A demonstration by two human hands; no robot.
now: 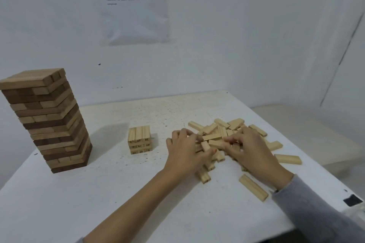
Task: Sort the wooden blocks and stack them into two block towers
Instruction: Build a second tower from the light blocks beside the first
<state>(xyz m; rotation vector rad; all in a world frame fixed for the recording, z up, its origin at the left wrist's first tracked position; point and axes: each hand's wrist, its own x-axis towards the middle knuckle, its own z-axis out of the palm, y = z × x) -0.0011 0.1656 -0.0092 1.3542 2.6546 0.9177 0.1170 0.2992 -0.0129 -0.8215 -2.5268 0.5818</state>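
A tall tower of mixed dark and light brown blocks [47, 118] stands at the table's left. In the middle sits a short stack of pale blocks [139, 139], three layers high, with numbers on the ends. A loose pile of pale blocks [227, 127] lies to the right. Both hands are in that pile. My left hand [185, 152] has its fingers curled round a pale block [205, 146]. My right hand [250, 147] pinches blocks at the pile's middle with curled fingers. Parts of the pile are hidden under the hands.
Stray pale blocks lie apart from the pile: one [253, 187] near the front, one [288, 159] at the right. The white table [98, 193] ends close on the right and front. A printed sheet [134, 4] hangs on the wall behind.
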